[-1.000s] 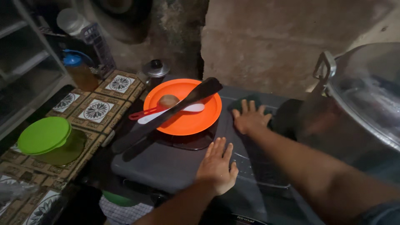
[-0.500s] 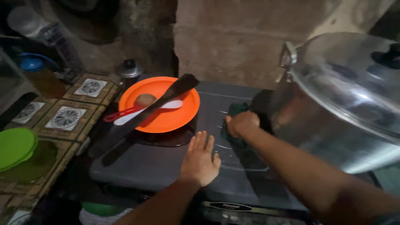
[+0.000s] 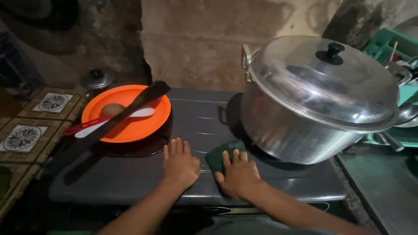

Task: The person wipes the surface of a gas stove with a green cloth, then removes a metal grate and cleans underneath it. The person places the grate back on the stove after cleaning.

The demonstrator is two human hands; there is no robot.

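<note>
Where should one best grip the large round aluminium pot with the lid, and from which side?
Probably by the metal side handle near the rim of the large round aluminium pot, approached from its left, where the stove top is open. The smooth round wall offers no hold, and the black knob would lift only the lid. A handle on the far side is hidden.

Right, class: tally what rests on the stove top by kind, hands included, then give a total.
Hands: 2, left hand, right hand
Green scrub pad: 1
Lidded metal pot: 1
Orange plate: 1
Utensils on the plate: 3
Total: 8
</note>
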